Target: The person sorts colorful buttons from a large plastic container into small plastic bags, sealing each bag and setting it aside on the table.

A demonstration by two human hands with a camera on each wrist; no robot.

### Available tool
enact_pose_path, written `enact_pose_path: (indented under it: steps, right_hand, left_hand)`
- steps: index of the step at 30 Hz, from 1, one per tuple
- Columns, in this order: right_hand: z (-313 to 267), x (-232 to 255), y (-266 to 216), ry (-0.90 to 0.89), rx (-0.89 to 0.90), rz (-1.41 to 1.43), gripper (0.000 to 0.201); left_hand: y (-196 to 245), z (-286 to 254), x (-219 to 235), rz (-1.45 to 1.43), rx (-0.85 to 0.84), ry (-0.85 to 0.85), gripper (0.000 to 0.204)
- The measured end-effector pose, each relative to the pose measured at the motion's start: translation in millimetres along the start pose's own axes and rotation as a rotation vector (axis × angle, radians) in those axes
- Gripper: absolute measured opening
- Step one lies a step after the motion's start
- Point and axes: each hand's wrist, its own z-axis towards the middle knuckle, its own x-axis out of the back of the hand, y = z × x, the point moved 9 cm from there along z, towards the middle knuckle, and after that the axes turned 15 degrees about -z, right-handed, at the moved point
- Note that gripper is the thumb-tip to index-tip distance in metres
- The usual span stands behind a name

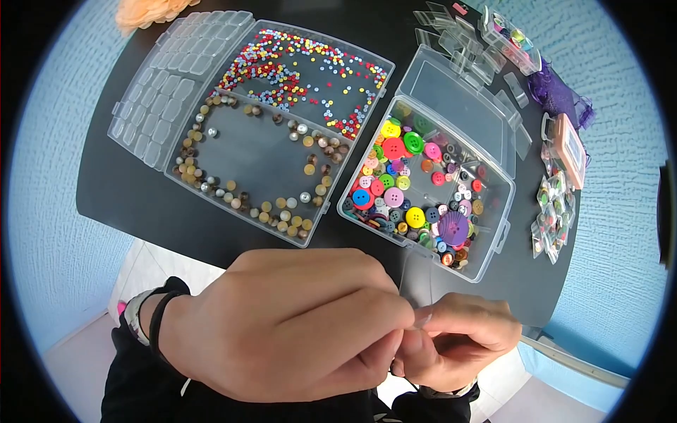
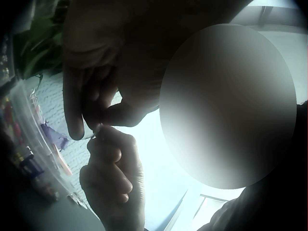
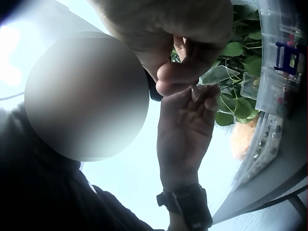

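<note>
Both hands meet fingertip to fingertip in front of the table's near edge. The left hand (image 1: 282, 324), back upward, has its thumb and index finger pinched at a small clear thing (image 1: 422, 319). The right hand (image 1: 458, 338) pinches at the same spot with thumb and curled index finger. In the right wrist view a shiny clear bit (image 3: 195, 93) shows between the fingertips; most of it is hidden. A thin clear strand (image 1: 403, 271) seems to rise from the hands toward the button box (image 1: 504, 236).
Behind the left hand lies a divided box (image 1: 240, 211) of beads, its compartmented lid (image 1: 159, 99) at the left. Buttons fill part of the right box, whose clear lid (image 1: 458, 99) stands open behind it. Small clear cases, a purple pouch (image 1: 557, 92) and a pink case (image 1: 566, 149) lie at the right.
</note>
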Motion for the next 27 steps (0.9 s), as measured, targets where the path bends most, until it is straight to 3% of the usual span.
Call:
enact_pose_path:
  steps: [8,10,12,14,16,18,20,22,24,27]
  right_hand:
    - [4,-2,-3,-0.005,0.0,-0.132,0.022]
    - [3,-4,-6,-0.006,0.004,-0.151,0.022]
    - [0,6,-14,0.117,0.004,-0.185,0.023]
    - [2,5,-13,0.022,0.006,-0.199,0.025]
    - [-6,8,-1,0.085,-0.093,-0.091,0.027]
    - [-8,13,2,0.086,-0.055,-0.101,0.03]
    - [-7,17,-4,0.112,0.045,-0.117,0.031]
    - [-8,16,-1,0.058,0.021,-0.179,0.036]
    - [-2,26,-1,0.217,0.067,-0.156,0.045]
    - [9,26,-7,0.092,0.167,-0.32,0.056]
  left_hand:
    - [0,0,-6,0.036,-0.033,-0.04,0.015]
    - [11,-3,-3,0.239,-0.16,0.05,0.015]
    - [8,-3,-1,0.235,-0.154,0.05,0.016]
    - [8,-2,0,0.232,-0.152,0.047,0.017]
    - [2,-2,-1,0.099,-0.057,0.027,0.018]
    - [2,-1,5,0.09,0.028,0.067,0.019]
    - [-9,0,5,-0.105,0.176,0.009,0.017]
    - [-14,5,9,-0.16,0.203,-0.021,0.015]
    - [-20,9,10,-0.219,0.228,-0.053,0.014]
    - [-22,9,3,-0.359,0.252,-0.148,0.01]
